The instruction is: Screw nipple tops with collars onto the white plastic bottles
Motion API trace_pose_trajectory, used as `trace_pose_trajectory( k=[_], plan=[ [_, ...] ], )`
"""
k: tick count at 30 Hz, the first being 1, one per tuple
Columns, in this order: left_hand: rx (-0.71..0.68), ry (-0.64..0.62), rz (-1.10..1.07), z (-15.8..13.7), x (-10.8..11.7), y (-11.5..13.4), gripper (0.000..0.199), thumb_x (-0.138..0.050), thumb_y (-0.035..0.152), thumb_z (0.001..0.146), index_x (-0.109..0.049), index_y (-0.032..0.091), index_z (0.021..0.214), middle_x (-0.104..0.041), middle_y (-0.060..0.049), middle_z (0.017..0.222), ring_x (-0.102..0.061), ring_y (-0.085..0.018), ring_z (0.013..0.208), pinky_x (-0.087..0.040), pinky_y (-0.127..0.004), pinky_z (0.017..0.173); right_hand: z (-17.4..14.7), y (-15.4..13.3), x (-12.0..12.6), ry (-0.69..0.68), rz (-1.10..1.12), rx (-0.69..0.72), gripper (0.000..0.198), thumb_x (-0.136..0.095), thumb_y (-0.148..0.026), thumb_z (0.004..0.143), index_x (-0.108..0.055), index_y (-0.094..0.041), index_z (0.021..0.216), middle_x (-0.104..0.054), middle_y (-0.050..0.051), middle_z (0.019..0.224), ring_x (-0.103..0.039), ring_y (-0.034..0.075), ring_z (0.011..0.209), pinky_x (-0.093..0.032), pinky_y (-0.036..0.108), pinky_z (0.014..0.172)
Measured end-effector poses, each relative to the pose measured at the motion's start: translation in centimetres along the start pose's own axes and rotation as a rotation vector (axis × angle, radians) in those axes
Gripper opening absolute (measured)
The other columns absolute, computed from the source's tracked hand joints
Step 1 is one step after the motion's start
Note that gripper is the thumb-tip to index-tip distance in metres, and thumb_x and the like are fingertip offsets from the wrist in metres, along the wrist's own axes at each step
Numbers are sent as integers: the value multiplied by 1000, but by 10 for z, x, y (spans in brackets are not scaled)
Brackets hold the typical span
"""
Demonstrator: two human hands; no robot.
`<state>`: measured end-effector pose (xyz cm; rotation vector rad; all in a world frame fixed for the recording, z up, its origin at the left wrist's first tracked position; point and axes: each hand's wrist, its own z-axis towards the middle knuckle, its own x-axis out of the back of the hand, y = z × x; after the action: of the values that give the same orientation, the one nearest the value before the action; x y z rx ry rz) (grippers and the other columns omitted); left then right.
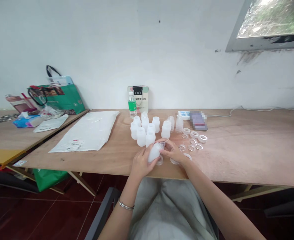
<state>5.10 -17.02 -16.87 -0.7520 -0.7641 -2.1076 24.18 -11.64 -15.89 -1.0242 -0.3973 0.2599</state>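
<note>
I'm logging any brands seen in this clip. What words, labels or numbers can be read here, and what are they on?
Nothing can be read for certain.
Box by the wall: glasses drawing, dark characters too small to read.
Water bottle: green label, blurred.
White bag: barcode sticker, too small.
Bottle in both hands: no print.

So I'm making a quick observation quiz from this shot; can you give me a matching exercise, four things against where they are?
Things:
1. water bottle with green label
2. green bag
3. white plastic packet
4. small white bottle

Places:
A. lying flat on the table, left of the cluster of bottles
B. between the left hand and right hand
C. standing near the wall, beside a small box
D. on the neighbouring table to the left

Pairs: 1-C, 2-D, 3-A, 4-B
</note>
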Motion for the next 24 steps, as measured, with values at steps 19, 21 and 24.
trace_pose_trajectory(
  k=[19,21,24],
  plan=[
    [-7,9,-6,1,0,-1,55,-60,44,87,-44,19,134,-68,-12,113,-68,-28,97,-57,-37,79,0,-2,1,12,-76,48,44,-66,-51,80,-58,-27,116,-61,7,117,-56,24,110,-44,39,94],
    [-10,6,-8,1,0,-1,56,-60,44,87,-44,19,134,-69,-12,112,-68,-28,97,-57,-38,79,0,-1,1,21,-87,52,39,-67,-49,80,-60,-26,111,-62,6,112,-57,24,107,-44,38,93],
    [-16,3,-5,0,0,-1,54,-60,46,86,-47,19,132,-69,-12,110,-69,-28,94,-57,-38,77,1,0,1,56,-107,54,35,-69,-50,78,-60,-24,99,-62,4,98,-58,22,96,-44,38,89]
  ],
)
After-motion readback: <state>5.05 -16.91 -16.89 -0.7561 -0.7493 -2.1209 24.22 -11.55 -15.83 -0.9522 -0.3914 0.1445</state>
